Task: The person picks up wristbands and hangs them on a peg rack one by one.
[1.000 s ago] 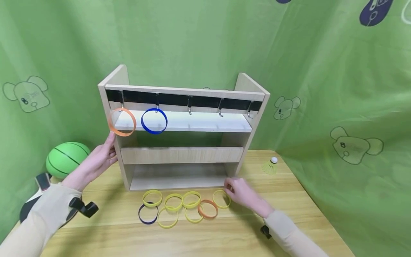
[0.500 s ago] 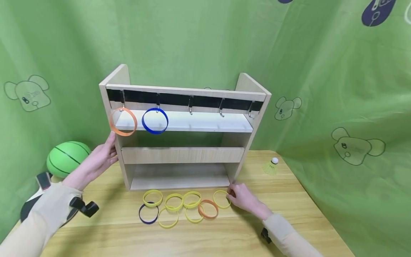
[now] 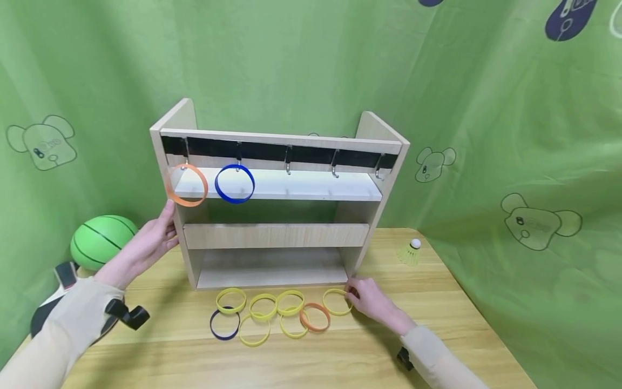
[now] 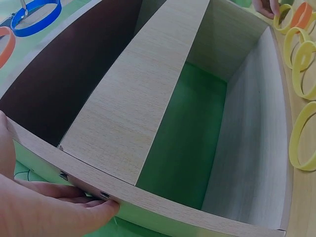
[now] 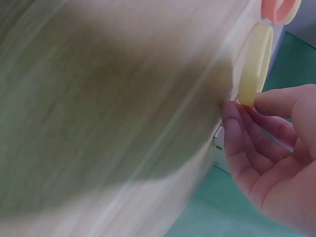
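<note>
My right hand (image 3: 371,300) pinches the near right edge of a yellow silicone wristband (image 3: 335,313) between thumb and fingertips. The right wrist view shows that yellow wristband (image 5: 254,64) standing between the thumb and the curled fingers. My left hand (image 3: 153,237) rests against the outer left side of a wooden shelf rack (image 3: 277,236). In the left wrist view the left hand (image 4: 44,202) has its fingertips on the side panel's outside. On the rack's hooks hang an orange wristband (image 3: 188,204) and a blue wristband (image 3: 235,200). Three more hooks stand to their right.
Several yellow wristbands (image 3: 263,316), a dark blue wristband (image 3: 224,337) and an orange wristband (image 3: 316,328) lie before the rack. A green ball (image 3: 103,241) sits left of it. A shuttlecock (image 3: 410,252) lies right of it on the wooden table (image 3: 340,362).
My right hand has drawn back slightly toward the near right and taken hold of the rightmost yellow wristband, which has shifted slightly right. The left hand stays against the rack.
</note>
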Demonstrator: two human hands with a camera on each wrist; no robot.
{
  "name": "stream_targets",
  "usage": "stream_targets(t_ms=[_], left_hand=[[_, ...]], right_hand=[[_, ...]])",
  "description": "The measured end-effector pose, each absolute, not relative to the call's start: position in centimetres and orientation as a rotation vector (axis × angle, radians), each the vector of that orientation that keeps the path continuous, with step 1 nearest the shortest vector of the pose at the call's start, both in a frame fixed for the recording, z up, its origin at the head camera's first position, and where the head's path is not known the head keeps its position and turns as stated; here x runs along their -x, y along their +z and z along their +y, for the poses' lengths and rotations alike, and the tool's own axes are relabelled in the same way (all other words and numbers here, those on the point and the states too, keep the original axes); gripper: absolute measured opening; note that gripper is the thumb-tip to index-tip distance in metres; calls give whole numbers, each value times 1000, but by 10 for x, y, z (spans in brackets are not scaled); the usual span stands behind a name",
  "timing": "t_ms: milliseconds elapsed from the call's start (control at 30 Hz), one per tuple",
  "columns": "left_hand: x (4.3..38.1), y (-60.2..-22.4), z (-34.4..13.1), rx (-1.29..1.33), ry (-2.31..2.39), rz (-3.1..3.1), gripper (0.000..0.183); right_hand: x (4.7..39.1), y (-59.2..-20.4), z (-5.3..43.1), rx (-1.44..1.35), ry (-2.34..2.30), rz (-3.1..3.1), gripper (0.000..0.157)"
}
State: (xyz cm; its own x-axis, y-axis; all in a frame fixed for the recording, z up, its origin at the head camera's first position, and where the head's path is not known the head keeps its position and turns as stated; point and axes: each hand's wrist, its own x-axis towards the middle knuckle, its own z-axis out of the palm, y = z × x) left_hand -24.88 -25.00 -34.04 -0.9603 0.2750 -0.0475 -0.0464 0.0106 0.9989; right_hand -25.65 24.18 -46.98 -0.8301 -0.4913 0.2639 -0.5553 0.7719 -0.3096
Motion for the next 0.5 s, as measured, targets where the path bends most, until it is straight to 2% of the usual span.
stream_targets(t_ms=[500], left_hand=[[249,-340,-250,-246,2039,2054,94]], right_hand=[[245,-436,235,-905,619,-2734,8]])
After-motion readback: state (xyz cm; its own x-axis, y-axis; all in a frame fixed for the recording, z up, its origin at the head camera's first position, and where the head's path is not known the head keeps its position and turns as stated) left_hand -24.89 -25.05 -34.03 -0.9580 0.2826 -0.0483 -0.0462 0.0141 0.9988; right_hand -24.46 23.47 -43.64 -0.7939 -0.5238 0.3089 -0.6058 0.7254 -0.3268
